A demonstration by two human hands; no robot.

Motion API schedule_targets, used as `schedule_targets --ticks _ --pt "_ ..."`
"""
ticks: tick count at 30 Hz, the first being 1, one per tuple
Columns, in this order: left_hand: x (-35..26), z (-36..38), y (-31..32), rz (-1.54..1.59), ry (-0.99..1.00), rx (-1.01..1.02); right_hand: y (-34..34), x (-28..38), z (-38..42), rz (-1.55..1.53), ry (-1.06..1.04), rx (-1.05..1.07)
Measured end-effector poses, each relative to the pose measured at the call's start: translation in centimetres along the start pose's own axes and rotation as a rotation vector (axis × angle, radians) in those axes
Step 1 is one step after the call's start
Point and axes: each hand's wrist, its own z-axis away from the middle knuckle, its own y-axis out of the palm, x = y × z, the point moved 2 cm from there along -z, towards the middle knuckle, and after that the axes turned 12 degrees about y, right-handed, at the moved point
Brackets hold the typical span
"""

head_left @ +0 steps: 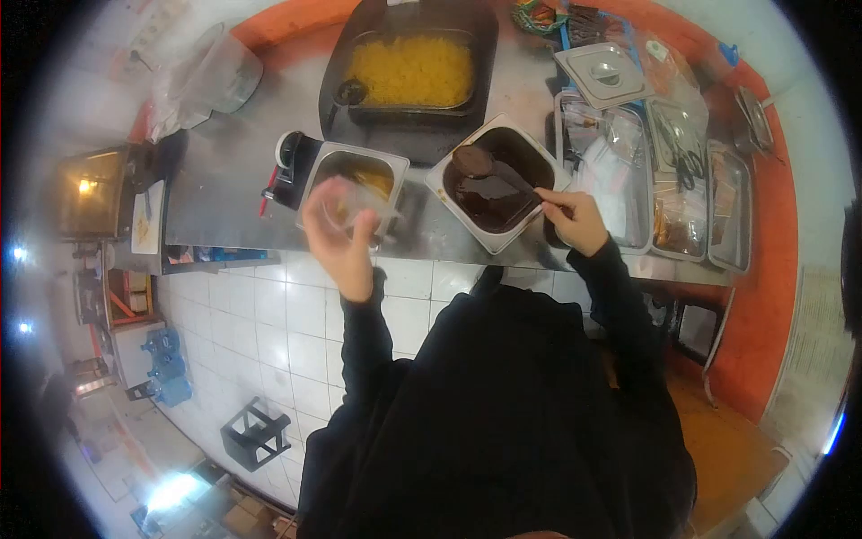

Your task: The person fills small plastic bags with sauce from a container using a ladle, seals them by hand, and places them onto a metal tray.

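The right hand [575, 220] pinched the handle of a ladle [473, 162], its round bowl dark brown, at a square tub [437, 182] of glossy, near-black sauce [485, 198] on the metal counter [420, 220]. The left hand [339, 238] curled, thumb apart, around a blurred, see-through plastic thing [370, 203] near a second tub [400, 164] holding something yellow.

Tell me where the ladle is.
In the head view, the ladle is in the right hand, over the pan of dark liquid, right of centre.
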Motion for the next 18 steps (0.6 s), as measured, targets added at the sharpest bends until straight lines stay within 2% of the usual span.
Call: schedule_targets --ticks 1,3,4,9,11,12,15,18 --pt "0.2 -0.6 0.7 0.039 0.009 -0.002 -0.6 0.3 0.2 0.002 -0.001 -0.008" --pt "1.5 -1.9 2.0 -0.026 0.069 0.025 -2.2 1.1 0.4 -0.238 -0.109 -0.022" --pt "1.8 -2.4 3.0 0.039 0.095 0.030 -3.7 2.6 0.8 -0.098 -0.103 -0.019" --pt "4.2 -3.6 7.5 0.121 0.141 0.111 -8.2 7.5 2.4 0.009 -0.163 -0.129" --pt "4.8 -3.6 9.2 0.124 0.117 0.066 -9.8 8.9 2.6 0.076 -0.170 -0.129" --pt "5.1 -3.4 10.0 0.152 0.092 0.099 -10.2 10.3 3.1 0.019 -0.247 -0.146" --pt "6.9 -2.6 11.8 0.187 0.064 0.134 -11.6 11.4 2.8 -0.125 -0.297 -0.133" --pt "6.5 -2.2 13.1 0.025 0.081 0.191 -12.4 12.6 2.5 -0.097 -0.288 -0.135"
